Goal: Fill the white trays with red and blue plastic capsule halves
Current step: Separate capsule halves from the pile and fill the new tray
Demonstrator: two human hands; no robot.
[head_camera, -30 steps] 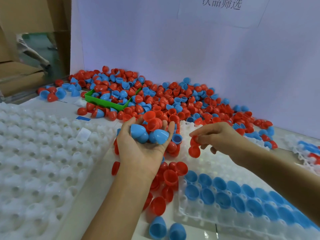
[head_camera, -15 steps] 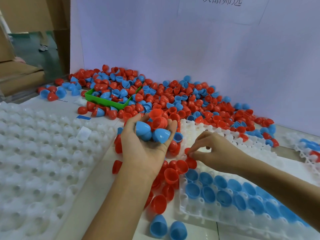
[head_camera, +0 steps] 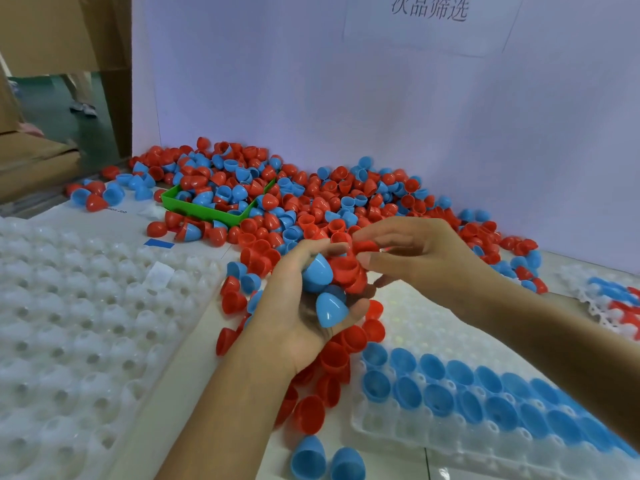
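The left hand (head_camera: pixel 304 306) cups blue and red capsule halves (head_camera: pixel 329 308); the right hand (head_camera: pixel 412 258) pinches a red half (head_camera: pixel 365 245) from it (light, slick shells, best gripped at the rim) above the white tray (head_camera: pixel 415 327).

Smooth plastic capsule halves (head_camera: pixel 325 310) are showing a soft sheen; the translucent white plastic tray (head_camera: pixel 408 441) is gleaming glossily; the green plastic bin (head_camera: pixel 207 211) is looking matt; brown cardboard (head_camera: pixel 52 32) is looking dull.

Left hand (head_camera: pixel 304 306) cupped palm-up, right hand (head_camera: pixel 412 258) pinching above it
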